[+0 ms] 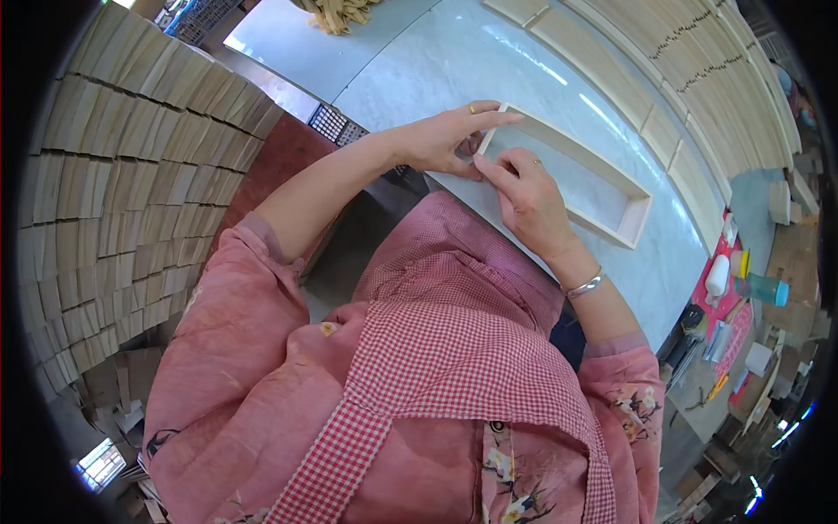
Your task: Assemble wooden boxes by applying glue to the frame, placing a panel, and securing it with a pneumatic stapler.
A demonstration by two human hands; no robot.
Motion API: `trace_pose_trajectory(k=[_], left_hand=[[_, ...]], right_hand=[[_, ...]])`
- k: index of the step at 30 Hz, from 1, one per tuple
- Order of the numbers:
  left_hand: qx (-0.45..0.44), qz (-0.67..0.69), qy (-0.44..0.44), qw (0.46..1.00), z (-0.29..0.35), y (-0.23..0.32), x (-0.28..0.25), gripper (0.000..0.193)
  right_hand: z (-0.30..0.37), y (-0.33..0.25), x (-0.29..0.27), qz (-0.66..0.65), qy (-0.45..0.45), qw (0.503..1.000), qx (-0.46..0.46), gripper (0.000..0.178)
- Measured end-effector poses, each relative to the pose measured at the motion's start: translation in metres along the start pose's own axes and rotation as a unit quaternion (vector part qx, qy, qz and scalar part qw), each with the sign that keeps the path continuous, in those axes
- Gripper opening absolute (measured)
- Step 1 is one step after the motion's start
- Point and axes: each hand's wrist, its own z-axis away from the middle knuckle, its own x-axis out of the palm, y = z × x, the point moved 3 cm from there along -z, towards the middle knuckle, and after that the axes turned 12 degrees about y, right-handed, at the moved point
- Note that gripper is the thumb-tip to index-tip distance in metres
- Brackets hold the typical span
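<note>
A long, narrow rectangular frame of pale wood (580, 155) lies on the light, glossy tabletop (419, 87), slanting from upper left to lower right. At its left short end my left hand (441, 141) grips the corner, fingers over the far side and thumb at the near side. My right hand (528, 199) has its fingers closed at the near left corner, close to my left thumb. Whether a small piece sits between those fingertips is hidden. The frame's right end rests on the table with no hand on it.
Long rows of stacked pale wooden strips (672, 131) line the table's far right side. Tall wooden stacks (131, 175) rise at my left. A bundle of yellowish strips (340, 13) lies at the far edge. Bottles, including a teal one (761, 289), and tools sit at the right.
</note>
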Motion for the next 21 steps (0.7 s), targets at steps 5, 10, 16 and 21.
trace_pose_trajectory(k=[5, 10, 16, 21], left_hand=[[0.032, 0.003, 0.038, 0.999, 0.006, 0.006, -0.002, 0.1], [0.025, -0.026, 0.055, 0.998, 0.007, 0.008, 0.004, 0.103], [0.02, -0.043, 0.055, 0.997, 0.006, 0.004, 0.006, 0.105], [0.047, -0.033, 0.07, 0.996, 0.004, -0.004, 0.004, 0.106]], right_hand=[[-0.003, -0.003, 0.001, -0.027, -0.011, 0.999, 0.015, 0.038], [-0.006, -0.01, 0.007, -0.021, 0.105, 0.994, 0.025, 0.018], [-0.009, -0.011, 0.03, 0.145, 0.154, 0.972, 0.104, 0.023], [-0.012, -0.013, 0.031, 0.156, 0.187, 0.967, 0.075, 0.024]])
